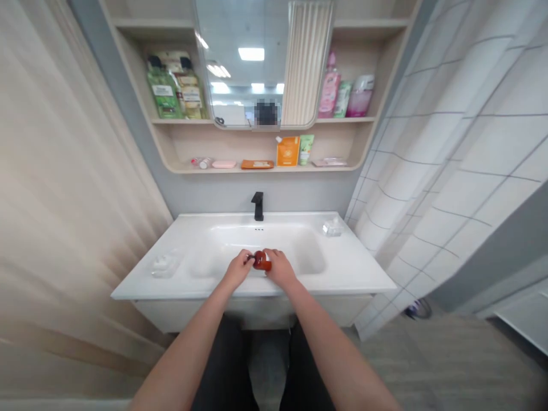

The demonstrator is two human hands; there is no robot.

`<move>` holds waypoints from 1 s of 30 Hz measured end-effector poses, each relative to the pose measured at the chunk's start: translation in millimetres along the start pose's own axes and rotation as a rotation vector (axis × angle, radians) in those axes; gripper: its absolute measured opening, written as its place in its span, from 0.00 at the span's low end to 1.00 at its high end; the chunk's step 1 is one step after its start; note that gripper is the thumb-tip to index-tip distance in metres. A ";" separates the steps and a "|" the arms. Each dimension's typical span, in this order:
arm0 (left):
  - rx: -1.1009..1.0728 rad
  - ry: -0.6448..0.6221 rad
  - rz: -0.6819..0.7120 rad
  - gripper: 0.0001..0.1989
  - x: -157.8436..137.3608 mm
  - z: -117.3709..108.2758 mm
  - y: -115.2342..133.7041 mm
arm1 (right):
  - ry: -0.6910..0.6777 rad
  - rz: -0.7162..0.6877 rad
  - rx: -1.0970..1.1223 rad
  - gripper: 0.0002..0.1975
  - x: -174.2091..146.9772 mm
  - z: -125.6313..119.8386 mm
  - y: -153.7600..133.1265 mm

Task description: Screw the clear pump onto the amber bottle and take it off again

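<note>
A small amber-brown bottle (pixel 259 260) lies sideways between my hands over the front part of the white sink (pixel 309 251). My right hand (pixel 279 267) is wrapped around its body from the right. At its dark cap end, my left hand (pixel 240 266) closes its fingertips on the cap (pixel 250 258). Part of the bottle is hidden behind my right fingers, and no label can be read. Behind the hands, the black faucet (pixel 258 205) stands at the sink's back edge.
Clear containers sit on the counter: one at the left (pixel 163 265), one at the right (pixel 333 227). Above the sink, a mirror cabinet (pixel 263 171) holds green bottles (pixel 164 91), pink bottles (pixel 329 88) and an orange pouch (pixel 287 151). A beige curtain (pixel 64 200) hangs left; a white tiled curtain (pixel 428 142) hangs right.
</note>
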State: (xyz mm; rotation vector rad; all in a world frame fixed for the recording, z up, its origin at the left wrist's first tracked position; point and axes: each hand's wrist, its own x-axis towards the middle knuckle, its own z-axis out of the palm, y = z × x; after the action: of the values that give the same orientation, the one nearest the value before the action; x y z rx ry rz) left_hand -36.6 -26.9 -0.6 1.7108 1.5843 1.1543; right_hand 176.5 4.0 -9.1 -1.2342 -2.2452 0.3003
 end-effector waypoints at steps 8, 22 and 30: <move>-0.003 -0.017 0.002 0.13 1.3 1.9 -4.6 | -0.014 0.012 0.010 0.37 0.1 0.7 0.8; 0.020 0.000 0.011 0.14 3.8 2.0 -7.8 | -0.047 0.043 -0.003 0.37 0.3 -2.4 -2.4; -0.121 0.223 -0.159 0.23 4.8 -6.9 -13.4 | -0.036 0.109 0.009 0.38 -1.4 -6.3 -8.6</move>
State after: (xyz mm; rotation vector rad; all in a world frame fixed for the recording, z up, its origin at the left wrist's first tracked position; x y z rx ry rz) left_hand -49.7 -21.1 -7.3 1.3920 1.7084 1.3675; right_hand 174.6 -2.3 -0.6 -1.3585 -2.2082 0.3765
